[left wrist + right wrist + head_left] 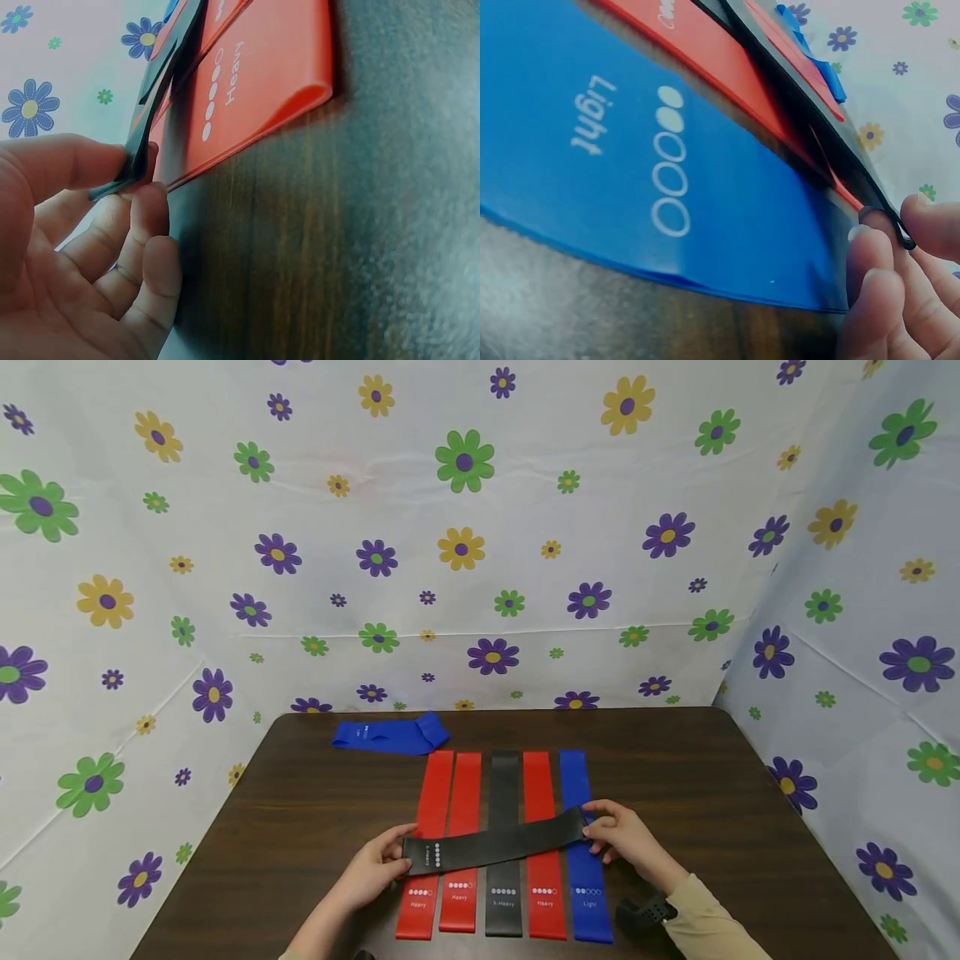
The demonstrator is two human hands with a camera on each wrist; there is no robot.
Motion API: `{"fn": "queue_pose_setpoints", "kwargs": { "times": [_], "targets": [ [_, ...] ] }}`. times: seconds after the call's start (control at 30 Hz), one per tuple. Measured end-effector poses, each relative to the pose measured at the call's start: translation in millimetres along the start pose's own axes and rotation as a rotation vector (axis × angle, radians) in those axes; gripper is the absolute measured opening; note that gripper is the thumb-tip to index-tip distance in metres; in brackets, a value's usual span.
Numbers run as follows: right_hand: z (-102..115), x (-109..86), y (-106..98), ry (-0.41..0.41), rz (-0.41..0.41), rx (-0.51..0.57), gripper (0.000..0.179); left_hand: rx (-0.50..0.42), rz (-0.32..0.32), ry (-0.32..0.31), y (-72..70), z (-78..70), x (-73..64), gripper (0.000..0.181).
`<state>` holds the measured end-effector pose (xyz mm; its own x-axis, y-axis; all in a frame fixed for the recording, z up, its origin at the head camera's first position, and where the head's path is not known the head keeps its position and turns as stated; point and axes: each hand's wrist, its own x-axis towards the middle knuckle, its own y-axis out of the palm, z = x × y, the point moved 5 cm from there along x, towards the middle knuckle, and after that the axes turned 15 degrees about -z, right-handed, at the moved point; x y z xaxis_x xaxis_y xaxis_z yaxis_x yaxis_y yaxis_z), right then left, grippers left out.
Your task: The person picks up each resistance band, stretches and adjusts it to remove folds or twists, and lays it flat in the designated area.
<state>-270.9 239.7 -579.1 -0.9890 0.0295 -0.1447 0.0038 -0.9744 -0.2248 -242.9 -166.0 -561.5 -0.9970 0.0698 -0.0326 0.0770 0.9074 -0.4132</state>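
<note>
The left hand (375, 866) and right hand (624, 841) pinch opposite ends of a black band (495, 846) across five flat bands (504, 906); their contact is unclear.

I find the location to be a screened-off booth; whether it belongs to a home, an office or a lab, I cannot determine. Evidence: white sheeting (517, 518), printed with purple, green and yellow flowers (464, 462), stands ahead of me and on both sides, with straight creases (585, 629). Before me is a dark, wood-grain worktop (675, 777) with rounded far corners, close to the rear sheeting.
</note>
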Motion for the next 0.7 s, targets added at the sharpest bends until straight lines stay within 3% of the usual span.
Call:
{"fn": "queue_pose_setpoints", "kwargs": {
  "times": [0.7],
  "targets": [
    [19,13.2,-6,-0.019,0.005,-0.033,0.044,0.023,-0.007,0.018,-0.9,-4.4,-3.0,0.043]
  ]
}}
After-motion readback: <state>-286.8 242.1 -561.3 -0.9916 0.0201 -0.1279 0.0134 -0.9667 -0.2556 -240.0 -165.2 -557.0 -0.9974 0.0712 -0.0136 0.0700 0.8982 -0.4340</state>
